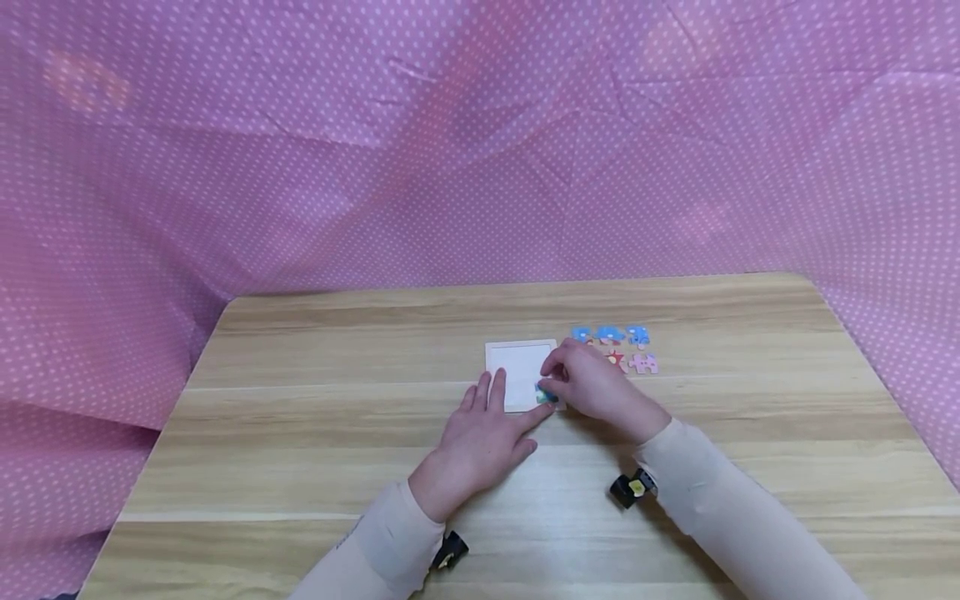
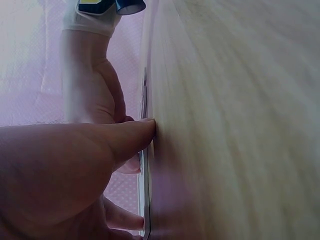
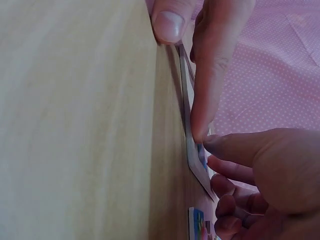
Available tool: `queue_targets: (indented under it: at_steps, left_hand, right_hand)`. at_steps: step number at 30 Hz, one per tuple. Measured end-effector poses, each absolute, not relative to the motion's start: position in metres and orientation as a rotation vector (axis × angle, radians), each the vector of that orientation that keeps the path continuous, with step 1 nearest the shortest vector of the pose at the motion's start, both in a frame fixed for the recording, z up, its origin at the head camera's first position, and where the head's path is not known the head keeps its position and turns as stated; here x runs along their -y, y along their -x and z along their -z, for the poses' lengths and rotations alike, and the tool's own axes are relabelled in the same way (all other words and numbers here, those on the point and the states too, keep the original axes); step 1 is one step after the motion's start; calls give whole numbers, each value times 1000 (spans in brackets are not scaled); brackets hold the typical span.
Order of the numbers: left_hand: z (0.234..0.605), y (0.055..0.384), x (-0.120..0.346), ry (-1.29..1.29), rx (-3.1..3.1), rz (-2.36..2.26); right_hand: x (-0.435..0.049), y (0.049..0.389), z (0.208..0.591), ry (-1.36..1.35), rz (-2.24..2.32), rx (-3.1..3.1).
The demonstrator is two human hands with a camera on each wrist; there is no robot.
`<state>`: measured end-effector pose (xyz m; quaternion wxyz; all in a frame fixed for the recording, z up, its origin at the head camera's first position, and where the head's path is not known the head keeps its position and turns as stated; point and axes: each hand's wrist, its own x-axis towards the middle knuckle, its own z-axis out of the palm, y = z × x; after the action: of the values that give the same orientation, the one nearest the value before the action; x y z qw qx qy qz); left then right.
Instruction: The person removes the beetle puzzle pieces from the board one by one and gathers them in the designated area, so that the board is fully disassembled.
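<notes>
A white puzzle tray (image 1: 517, 344) with a raised rim lies on the table. In its near right corner sits a green and blue puzzle piece (image 1: 545, 397). My right hand (image 1: 596, 383) has its fingers curled over that corner, thumb and index finger at the piece; the fingers partly hide it. My left hand (image 1: 483, 437) rests with spread, straight fingers on the tray's near side. In the right wrist view, the left index finger (image 3: 212, 85) touches the tray corner beside the right thumb (image 3: 240, 146), and the left thumb is on the table.
Beyond the right hand lie loose puzzle pieces: blue ones (image 1: 610, 333) in a far row, a red sun piece (image 1: 616, 359) and a pink piece (image 1: 643, 363) nearer. The hand covers part of this group. A pink dotted cloth (image 1: 480, 167) hangs behind the wooden table (image 1: 300, 417).
</notes>
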<state>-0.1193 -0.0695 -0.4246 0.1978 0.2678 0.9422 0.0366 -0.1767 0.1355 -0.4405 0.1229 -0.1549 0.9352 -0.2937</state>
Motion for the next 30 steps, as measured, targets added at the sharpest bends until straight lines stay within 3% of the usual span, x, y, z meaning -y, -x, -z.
queue_targets:
  at_steps: [30]
  left_hand:
    - [425, 120, 71, -758, -2648, -115]
  right_hand:
    - [-139, 172, 433, 411, 999, -2633]
